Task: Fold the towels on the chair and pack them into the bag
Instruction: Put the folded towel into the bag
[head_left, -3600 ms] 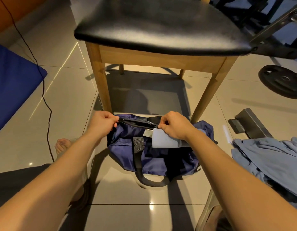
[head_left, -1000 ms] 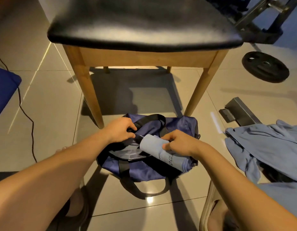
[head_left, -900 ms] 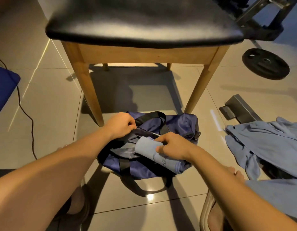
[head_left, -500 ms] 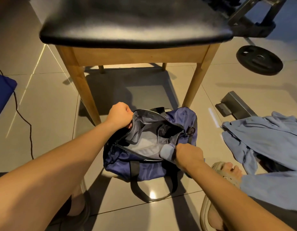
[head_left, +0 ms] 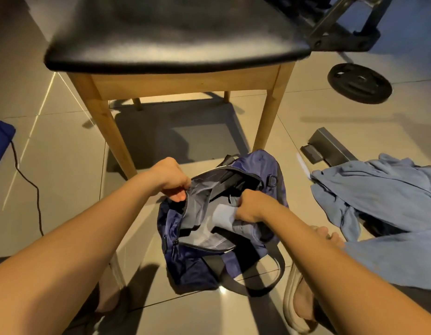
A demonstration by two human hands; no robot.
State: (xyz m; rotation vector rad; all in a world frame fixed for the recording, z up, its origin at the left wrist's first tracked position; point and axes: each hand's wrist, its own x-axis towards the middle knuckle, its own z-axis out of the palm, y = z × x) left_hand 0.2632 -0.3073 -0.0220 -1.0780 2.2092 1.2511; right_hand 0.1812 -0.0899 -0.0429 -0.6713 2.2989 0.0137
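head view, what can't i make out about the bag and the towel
Head view:
- towel: mostly hidden by the right hand and the bag lining.
- bag bottom: covered by towel and shadow.
- chair seat: back cut off by top edge.
- blue cloth: cut off by right edge.

You have 1 black weight plate (head_left: 359, 82) on the tiles. A dark metal frame (head_left: 340, 32) stands behind it, 1 grey metal bar (head_left: 330, 148) lies in front of it, and 1 blue mat (head_left: 0, 141) lies far to its left.
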